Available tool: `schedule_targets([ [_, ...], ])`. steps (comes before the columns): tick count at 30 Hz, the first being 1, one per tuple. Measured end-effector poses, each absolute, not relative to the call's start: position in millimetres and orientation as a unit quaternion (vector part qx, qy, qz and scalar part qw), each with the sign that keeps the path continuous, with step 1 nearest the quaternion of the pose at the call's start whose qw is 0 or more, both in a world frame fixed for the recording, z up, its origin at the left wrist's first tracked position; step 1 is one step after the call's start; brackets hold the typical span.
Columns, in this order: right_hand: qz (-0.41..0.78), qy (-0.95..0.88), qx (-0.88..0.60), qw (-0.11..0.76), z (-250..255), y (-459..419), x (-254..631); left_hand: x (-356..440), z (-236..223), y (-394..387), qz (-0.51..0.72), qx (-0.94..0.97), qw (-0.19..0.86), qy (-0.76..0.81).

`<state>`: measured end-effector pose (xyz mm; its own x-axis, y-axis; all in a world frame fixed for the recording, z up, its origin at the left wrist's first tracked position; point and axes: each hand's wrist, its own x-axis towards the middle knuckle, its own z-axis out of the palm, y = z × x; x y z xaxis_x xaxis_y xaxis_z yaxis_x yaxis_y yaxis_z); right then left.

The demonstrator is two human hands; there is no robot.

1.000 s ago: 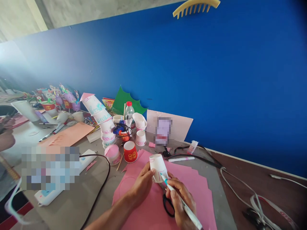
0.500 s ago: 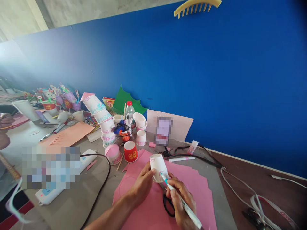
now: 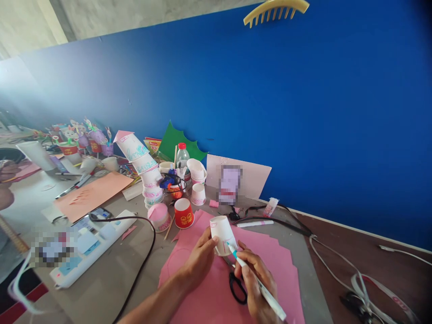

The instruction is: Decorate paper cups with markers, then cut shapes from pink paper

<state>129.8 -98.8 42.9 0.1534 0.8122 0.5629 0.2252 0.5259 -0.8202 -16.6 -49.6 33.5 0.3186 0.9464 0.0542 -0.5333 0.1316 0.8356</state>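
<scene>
A white paper cup (image 3: 220, 230), upside down with a few pink lines on it, is held by my left hand (image 3: 200, 253) over the pink paper sheets (image 3: 270, 265). My right hand (image 3: 255, 280) grips a white marker (image 3: 265, 292) with a blue-green collar, and its tip meets the side of the cup. Beneath the hands lie black-handled scissors (image 3: 238, 288), their blades partly hidden by the cup. Beyond the left hand stand a red paper cup (image 3: 184, 213) and a cup with a pink cone top (image 3: 159, 218).
A leaning stack of decorated cups (image 3: 145, 163) stands at the back left. A white power strip (image 3: 97, 249) with a black cable lies to the left. Another marker (image 3: 255, 223) lies behind the pink paper. At the far left edge, another person's hand (image 3: 9, 170) shows.
The marker tip has shifted very slightly on the cup's side, and the cup is tilted a little differently. Both hands keep their hold.
</scene>
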Motion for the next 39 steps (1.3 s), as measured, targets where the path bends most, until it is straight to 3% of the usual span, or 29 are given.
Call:
schedule_targets([
  [16, 0.163, -0.678, -0.404, 0.593, 36.4, -99.5, 132.7, -17.8, 28.6, -47.1, 0.53, 0.4, 0.699, 0.266],
  [39, 0.155, -0.682, -0.409, 0.586, 39.4, -98.8, 132.4, -18.6, 33.2, -44.2, 0.542, 0.39, 0.698, 0.26],
])
